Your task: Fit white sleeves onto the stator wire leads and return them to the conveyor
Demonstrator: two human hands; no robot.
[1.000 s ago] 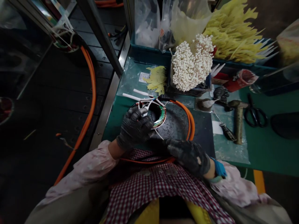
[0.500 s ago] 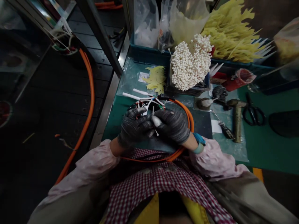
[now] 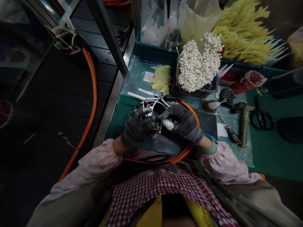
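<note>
Both hands wear dark grey knit gloves and meet over a dark round part with several thin wires (image 3: 155,103), some with white sleeves. My left hand (image 3: 140,124) is closed, thumb and fingers pinching the wires beside a white sleeved piece (image 3: 150,111). My right hand (image 3: 181,124) is closed too, its pale-tipped thumb and forefinger pressed together near the left fingertips; whatever they grip is hidden. A thin pale-ended piece (image 3: 160,128) pokes out below, between the hands. An orange cable (image 3: 194,116) curves around the right side of the wires and under my right wrist.
Behind stands a box of white-headed sticks (image 3: 197,64), beside yellow strips (image 3: 243,34) and clear bags (image 3: 153,23). On the right lie a screwdriver (image 3: 232,132), a hammer (image 3: 244,126) and black scissors (image 3: 261,118). Another orange cable (image 3: 91,85) hangs at the left by a metal post (image 3: 107,34).
My right hand has moved slightly right and turned, and the thin strip that stood up between the hands no longer shows there. My left hand keeps its pinch. The view has shifted slightly.
</note>
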